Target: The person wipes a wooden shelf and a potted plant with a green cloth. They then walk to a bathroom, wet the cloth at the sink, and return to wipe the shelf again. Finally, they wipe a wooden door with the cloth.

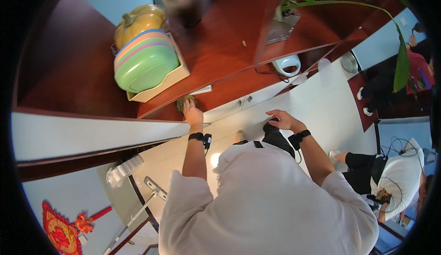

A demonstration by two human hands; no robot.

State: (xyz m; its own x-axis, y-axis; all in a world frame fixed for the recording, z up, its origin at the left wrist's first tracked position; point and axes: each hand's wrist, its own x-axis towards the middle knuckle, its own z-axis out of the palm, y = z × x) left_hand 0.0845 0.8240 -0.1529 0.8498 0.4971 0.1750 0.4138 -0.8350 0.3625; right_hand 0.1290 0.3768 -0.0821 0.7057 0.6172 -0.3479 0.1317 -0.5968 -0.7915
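Note:
My left hand point(193, 113) is on a crumpled green cloth point(180, 104), its fingers lying over it on the lower brown wooden shelf point(227, 94). Just beyond the cloth, a flat silver-white object point(202, 90) lies on that shelf. Empty and with the fingers apart, my right hand point(283, 119) hangs in the air in front of the white cabinet doors point(243, 105). A black strap with a small device is around each wrist.
On the upper wooden surface point(220, 48) stand coloured plastic basins point(146, 65) in a cream holder point(182, 68), a pumpkin point(144, 20) and a potted plant point(284, 27). A white appliance point(287, 64) with a cord sits lower right. Other people are at right; a mop point(155, 187) is behind left.

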